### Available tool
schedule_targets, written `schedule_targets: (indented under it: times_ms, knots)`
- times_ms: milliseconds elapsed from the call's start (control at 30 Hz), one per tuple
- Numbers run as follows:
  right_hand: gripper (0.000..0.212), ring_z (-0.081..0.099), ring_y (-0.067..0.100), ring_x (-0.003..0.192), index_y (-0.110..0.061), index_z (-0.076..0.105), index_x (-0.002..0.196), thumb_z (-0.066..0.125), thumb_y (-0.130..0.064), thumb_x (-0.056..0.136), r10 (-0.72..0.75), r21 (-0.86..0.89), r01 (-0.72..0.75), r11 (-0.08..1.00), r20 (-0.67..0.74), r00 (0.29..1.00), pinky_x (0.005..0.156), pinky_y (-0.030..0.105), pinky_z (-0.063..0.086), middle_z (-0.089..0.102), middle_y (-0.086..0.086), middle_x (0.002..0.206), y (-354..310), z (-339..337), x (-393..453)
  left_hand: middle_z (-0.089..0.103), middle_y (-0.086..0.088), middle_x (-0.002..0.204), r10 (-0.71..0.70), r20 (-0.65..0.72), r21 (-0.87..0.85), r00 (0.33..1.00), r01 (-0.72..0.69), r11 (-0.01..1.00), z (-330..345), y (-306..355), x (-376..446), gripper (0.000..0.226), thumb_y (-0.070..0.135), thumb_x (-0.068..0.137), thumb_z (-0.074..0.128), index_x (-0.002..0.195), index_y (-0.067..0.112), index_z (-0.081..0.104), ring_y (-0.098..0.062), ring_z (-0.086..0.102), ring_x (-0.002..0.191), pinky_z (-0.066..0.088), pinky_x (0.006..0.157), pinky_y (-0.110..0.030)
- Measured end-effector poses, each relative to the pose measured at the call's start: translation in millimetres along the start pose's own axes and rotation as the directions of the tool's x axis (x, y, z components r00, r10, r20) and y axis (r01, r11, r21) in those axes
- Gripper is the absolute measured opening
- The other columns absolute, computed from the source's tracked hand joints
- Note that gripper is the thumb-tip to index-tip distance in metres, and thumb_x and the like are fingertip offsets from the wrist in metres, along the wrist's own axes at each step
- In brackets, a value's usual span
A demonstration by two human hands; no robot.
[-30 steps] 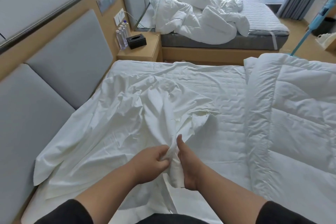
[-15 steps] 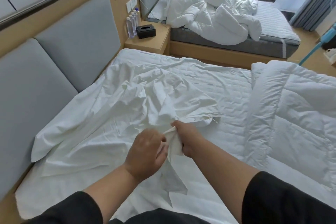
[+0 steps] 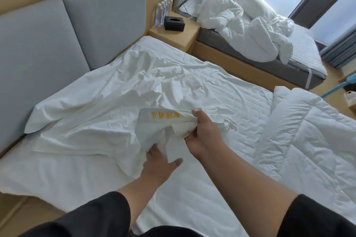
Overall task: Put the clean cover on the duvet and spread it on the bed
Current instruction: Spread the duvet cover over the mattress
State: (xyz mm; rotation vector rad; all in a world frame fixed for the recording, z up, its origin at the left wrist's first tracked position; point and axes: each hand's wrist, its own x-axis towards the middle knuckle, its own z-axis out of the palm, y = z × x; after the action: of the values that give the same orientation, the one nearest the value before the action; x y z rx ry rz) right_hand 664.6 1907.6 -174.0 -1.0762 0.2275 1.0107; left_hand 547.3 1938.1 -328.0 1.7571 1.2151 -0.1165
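The clean white cover (image 3: 100,113) lies crumpled across the left half of the near bed (image 3: 192,208). A folded-back edge of it shows yellow embroidered lettering (image 3: 165,115). My right hand (image 3: 202,132) grips that bunched edge, lifted a little off the bed. My left hand (image 3: 159,163) reaches into the cloth just below, with its fingers hidden under a fold and the thumb spread. The quilted white duvet (image 3: 308,140) lies folded on the right half of the bed, apart from both hands.
A grey padded headboard (image 3: 57,44) runs along the left. A wooden nightstand (image 3: 177,34) carries a black tissue box (image 3: 174,23) and water bottles (image 3: 161,12). Beyond it stands a second bed (image 3: 269,63) heaped with white bedding. Blue curtains (image 3: 339,52) hang at the window.
My right hand has lifted and turned the cover's edge, showing the yellow lettering. My left hand has let go of the bunch and slid lower under the cloth. The view swung left.
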Motion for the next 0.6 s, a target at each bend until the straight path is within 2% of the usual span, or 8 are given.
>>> schedule_targets:
  times_ms: [33,100,167,233,333,433,500,600]
  knots:
    - [0.007,0.071,0.024,0.073,-0.005,0.065,0.092,0.061,-0.010,0.094,-0.010,0.004,0.010,1.000,0.017,1.000,0.086,0.041,0.060,0.071,0.010,0.078,0,3,-3,0.020,-0.013,0.162,-0.064,-0.027,0.011,0.998,0.064,0.998,-1,2,7,0.125,0.081,0.072,0.062,0.157,0.008,0.007,-0.035,0.027,0.147,0.033,0.115,-0.050]
    - [0.015,0.071,0.021,0.067,-0.006,0.068,0.084,0.058,-0.007,0.094,-0.042,0.010,0.041,0.999,0.046,0.998,0.069,0.034,0.062,0.070,0.008,0.074,0,8,-7,0.034,-0.015,0.154,-0.128,-0.126,-0.060,0.984,0.122,0.991,-6,6,17,0.108,0.075,0.078,0.061,0.155,0.010,0.021,-0.040,0.041,0.138,0.040,0.109,-0.053]
    - [0.027,0.071,0.020,0.063,-0.008,0.072,0.072,0.056,-0.004,0.094,-0.085,0.025,0.084,0.996,0.044,0.995,0.061,0.031,0.060,0.070,0.007,0.071,-6,11,-10,0.053,-0.019,0.137,-0.028,-0.187,-0.060,0.982,0.017,0.998,-14,0,26,0.068,0.051,0.094,0.059,0.144,0.009,0.040,-0.043,0.054,0.124,0.046,0.101,-0.051]
    - [0.025,0.069,0.020,0.060,-0.008,0.068,0.072,0.055,0.000,0.092,-0.131,0.052,0.132,0.990,-0.017,0.991,0.058,0.030,0.059,0.067,0.007,0.068,-20,8,-9,0.058,-0.016,0.134,0.089,-0.091,0.048,0.992,-0.085,0.995,-20,-20,30,0.045,0.032,0.103,0.047,0.142,0.010,0.046,-0.039,0.056,0.124,0.045,0.103,-0.048]
    - [0.016,0.062,0.020,0.060,-0.007,0.058,0.075,0.054,0.004,0.086,-0.166,0.062,0.177,0.982,-0.148,0.975,0.061,0.031,0.056,0.058,0.007,0.067,-43,-3,-1,0.046,-0.009,0.150,0.067,0.067,0.205,0.995,-0.080,0.975,-27,-69,32,0.046,0.020,0.104,0.035,0.150,0.017,0.040,-0.033,0.045,0.136,0.036,0.113,-0.041]
    - [0.015,0.057,0.021,0.061,-0.009,0.051,0.073,0.051,0.004,0.082,-0.188,0.109,0.210,0.972,-0.184,0.965,0.066,0.032,0.053,0.050,0.007,0.068,-55,-12,10,0.053,-0.009,0.141,-0.021,0.064,0.227,0.998,0.006,0.974,-29,-113,32,0.042,0.010,0.101,0.035,0.140,0.017,0.050,-0.030,0.052,0.127,0.041,0.103,-0.033]
    - [0.015,0.057,0.021,0.063,-0.008,0.051,0.072,0.050,0.004,0.080,-0.202,0.111,0.222,0.969,-0.164,0.966,0.068,0.033,0.053,0.050,0.008,0.069,-55,-11,13,0.058,-0.007,0.134,-0.098,0.126,0.191,0.987,0.072,0.979,-26,-133,28,0.037,0.014,0.105,0.032,0.136,0.019,0.052,-0.027,0.056,0.117,0.041,0.093,-0.029]
    - [0.014,0.061,0.025,0.074,-0.007,0.055,0.076,0.051,0.005,0.081,-0.204,0.060,0.210,0.976,-0.097,0.974,0.074,0.036,0.054,0.055,0.010,0.075,-45,-5,9,0.059,-0.005,0.123,-0.134,0.186,0.288,0.973,0.076,0.955,-26,-137,21,0.029,0.023,0.105,0.034,0.128,0.019,0.052,-0.022,0.057,0.102,0.045,0.088,-0.029]
